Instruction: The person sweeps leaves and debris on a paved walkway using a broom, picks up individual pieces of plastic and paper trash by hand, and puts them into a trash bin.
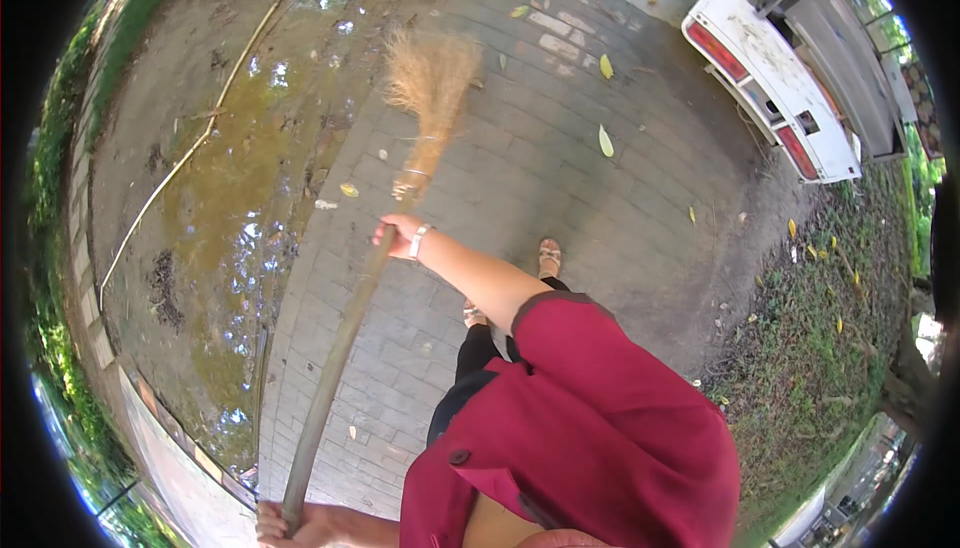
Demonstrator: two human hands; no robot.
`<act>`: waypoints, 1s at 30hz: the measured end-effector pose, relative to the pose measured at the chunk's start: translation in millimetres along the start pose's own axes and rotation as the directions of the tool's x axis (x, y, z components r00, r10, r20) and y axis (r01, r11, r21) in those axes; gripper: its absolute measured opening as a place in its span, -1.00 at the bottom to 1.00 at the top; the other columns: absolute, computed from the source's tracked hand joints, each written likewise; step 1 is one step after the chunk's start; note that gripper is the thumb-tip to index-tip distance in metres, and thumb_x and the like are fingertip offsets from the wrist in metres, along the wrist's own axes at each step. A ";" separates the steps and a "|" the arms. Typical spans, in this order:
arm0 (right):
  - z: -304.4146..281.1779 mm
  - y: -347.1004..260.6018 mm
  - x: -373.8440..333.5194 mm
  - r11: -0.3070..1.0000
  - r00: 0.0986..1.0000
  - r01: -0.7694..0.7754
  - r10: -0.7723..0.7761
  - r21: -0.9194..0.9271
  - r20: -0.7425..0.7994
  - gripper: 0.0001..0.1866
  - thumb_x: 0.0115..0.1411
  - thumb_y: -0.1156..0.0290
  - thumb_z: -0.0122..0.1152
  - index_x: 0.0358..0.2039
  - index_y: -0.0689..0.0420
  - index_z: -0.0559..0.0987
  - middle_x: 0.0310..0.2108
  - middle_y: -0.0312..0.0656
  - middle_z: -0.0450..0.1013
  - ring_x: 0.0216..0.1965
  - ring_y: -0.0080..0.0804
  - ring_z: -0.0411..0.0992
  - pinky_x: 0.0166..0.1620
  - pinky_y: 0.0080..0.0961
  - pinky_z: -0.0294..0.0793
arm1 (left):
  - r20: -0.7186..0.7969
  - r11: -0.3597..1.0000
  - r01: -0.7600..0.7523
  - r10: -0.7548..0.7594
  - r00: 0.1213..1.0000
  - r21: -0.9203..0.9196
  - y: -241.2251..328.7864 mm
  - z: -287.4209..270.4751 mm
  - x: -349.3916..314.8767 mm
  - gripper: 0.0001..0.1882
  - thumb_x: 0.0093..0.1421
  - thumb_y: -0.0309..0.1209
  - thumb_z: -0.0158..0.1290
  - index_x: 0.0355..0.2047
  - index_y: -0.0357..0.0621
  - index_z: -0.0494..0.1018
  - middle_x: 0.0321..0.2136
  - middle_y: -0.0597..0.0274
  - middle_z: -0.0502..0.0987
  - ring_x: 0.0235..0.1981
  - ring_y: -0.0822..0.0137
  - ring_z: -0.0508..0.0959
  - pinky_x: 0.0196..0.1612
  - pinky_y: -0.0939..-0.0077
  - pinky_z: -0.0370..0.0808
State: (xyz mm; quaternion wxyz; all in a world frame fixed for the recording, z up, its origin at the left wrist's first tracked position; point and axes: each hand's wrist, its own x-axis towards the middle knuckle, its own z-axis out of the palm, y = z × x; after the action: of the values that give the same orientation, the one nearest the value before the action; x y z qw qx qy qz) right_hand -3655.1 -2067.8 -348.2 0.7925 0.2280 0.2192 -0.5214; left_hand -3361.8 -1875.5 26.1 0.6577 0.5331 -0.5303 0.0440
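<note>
A long broom [340,348] with a wooden handle slants across the paving ahead of me. Both my hands are wrapped round it. My left hand [285,525] grips the handle's end at the lower left. Farther along, just behind the bound neck, my right hand [402,236] is closed on the handle, a pale band on its wrist. The straw bristles [432,73] fan out at the far end and look slightly blurred. Whether they touch the ground I cannot tell.
Wet, muddy ground with a brown puddle [225,218] lies left of the brick paving [600,208]. A long pale pole or hose [165,178] crosses it. Several yellow leaves [606,67] are scattered about. A white vehicle [775,78] with red lights stands far right, beside leaf-strewn soil [810,348].
</note>
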 end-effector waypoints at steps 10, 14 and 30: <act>-208.9 -179.0 -310.0 0.823 0.851 0.514 -0.456 0.243 -0.260 -0.90 -0.03 0.47 0.06 -0.48 0.20 0.39 -0.49 -0.10 0.36 -0.34 -0.17 0.34 -0.09 -0.14 0.33 | 0.322 0.646 0.670 -0.588 0.742 -0.365 94.9 309.4 -111.1 -0.65 -0.02 -0.47 -0.06 -0.78 0.10 0.01 -0.85 0.50 -0.05 -0.80 0.58 0.01 -0.70 0.67 -0.04; -425.9 -223.1 -432.1 0.604 0.591 0.753 -0.444 0.261 -0.673 -0.85 -0.14 0.46 0.13 -0.54 0.21 0.38 -0.54 -0.16 0.33 -0.45 -0.26 0.32 -0.27 -0.27 0.39 | 0.728 0.353 0.933 -0.622 0.290 -0.070 148.6 416.4 -252.9 -0.81 -0.01 -0.59 -0.04 -0.48 -0.05 0.20 -0.71 0.45 0.15 -0.70 0.56 0.14 -0.62 0.64 0.18; -270.8 -345.0 -422.7 0.640 0.722 0.656 -0.378 0.400 -0.579 -0.77 -0.08 0.51 -0.05 -0.42 0.43 0.37 -0.33 0.05 0.28 -0.23 -0.11 0.25 -0.04 -0.10 0.25 | 0.823 0.126 0.974 -0.520 0.227 -0.189 147.2 561.3 -188.2 -0.83 0.00 -0.55 -0.02 -0.53 -0.01 0.21 -0.76 0.48 0.12 -0.71 0.56 0.14 -0.55 0.63 0.19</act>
State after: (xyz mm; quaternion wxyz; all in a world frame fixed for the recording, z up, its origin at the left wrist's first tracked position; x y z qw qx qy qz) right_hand -4156.6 -1722.4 -363.2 0.4212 0.4956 0.2811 -0.7057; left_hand -3900.4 -2136.9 -91.1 0.5165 0.4204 -0.2895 -0.6875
